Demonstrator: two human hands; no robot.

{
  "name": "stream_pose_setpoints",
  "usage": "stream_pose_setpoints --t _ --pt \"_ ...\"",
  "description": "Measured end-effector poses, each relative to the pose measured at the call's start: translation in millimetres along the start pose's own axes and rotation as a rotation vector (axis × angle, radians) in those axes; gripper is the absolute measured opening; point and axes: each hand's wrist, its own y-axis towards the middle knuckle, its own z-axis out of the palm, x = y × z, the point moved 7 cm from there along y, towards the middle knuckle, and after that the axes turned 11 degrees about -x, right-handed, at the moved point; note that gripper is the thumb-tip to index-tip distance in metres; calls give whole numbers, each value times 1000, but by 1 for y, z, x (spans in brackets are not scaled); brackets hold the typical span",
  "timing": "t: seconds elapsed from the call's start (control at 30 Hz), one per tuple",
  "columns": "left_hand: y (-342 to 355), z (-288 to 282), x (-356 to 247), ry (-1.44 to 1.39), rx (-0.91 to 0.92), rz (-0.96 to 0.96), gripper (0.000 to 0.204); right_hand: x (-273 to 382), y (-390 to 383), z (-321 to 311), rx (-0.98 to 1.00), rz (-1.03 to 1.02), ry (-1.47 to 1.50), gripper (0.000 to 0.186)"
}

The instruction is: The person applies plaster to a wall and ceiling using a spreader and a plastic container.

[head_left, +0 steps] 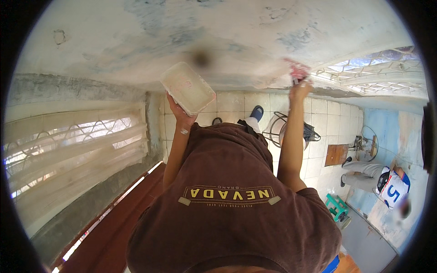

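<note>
My left hand (179, 112) grips a shallow white rectangular tub (203, 105) from below and the side, tilted so that its inside shows. The inside is pale, with faint pinkish marks. Out to the right, my right hand (300, 90) is closed round a red tool (298, 71), raised close to the wall. Motion smears the tool, so I cannot tell whether it is a brush or a scraper. The wall (246, 41) in front is patchy white with blue-grey showing through.
Window grilles (373, 68) are on the right, and a sheer curtain (77, 145) hangs at the left. A round-framed stool (275, 127) with a dark bag stands on the tiles beside my feet. Farther right are a green stool (336, 208) and another person (392, 189) near a blue wall.
</note>
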Motion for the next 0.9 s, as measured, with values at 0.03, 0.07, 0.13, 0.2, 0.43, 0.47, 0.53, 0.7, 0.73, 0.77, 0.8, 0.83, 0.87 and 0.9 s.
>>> stream_pose_setpoints --t 0.03,0.07,0.13,0.2,0.43,0.47,0.53,0.7,0.73,0.77,0.8,0.83,0.87,0.9 --pt "0 -1 0 -5 3 8 68 -53 0 -11 47 183 27 30" --pt "2 1 3 -12 12 8 69 -83 -6 -8 320 21 -53 34" --pt "3 6 5 -7 6 10 69 -145 -33 -4 352 425 -180 26" --pt "12 21 21 21 14 -32 69 -176 -29 2 160 720 -8 17" --pt "4 46 44 20 21 6 69 39 -44 125 215 400 105 19" --pt "1 48 48 1 8 27 69 75 -55 129 360 263 28 22" --pt "4 44 59 -6 -12 29 69 123 -48 107 442 -231 -249 26" --pt "6 43 76 -59 -14 54 69 70 -3 27 208 227 76 36" --pt "7 37 77 -92 -38 80 71 51 -17 24 95 591 245 36" --pt "5 35 80 -126 -59 103 72 18 -16 19 228 707 247 31" --pt "4 34 82 -139 -68 118 72 -17 -19 5 334 734 147 31" --pt "-1 31 82 -121 -64 141 71 -30 -35 9 488 754 54 25" --pt "-9 30 83 -104 -60 164 71 -71 -40 -7 356 940 33 19" --pt "-14 27 83 -122 -76 190 71 -98 -43 -8 381 955 12 19"
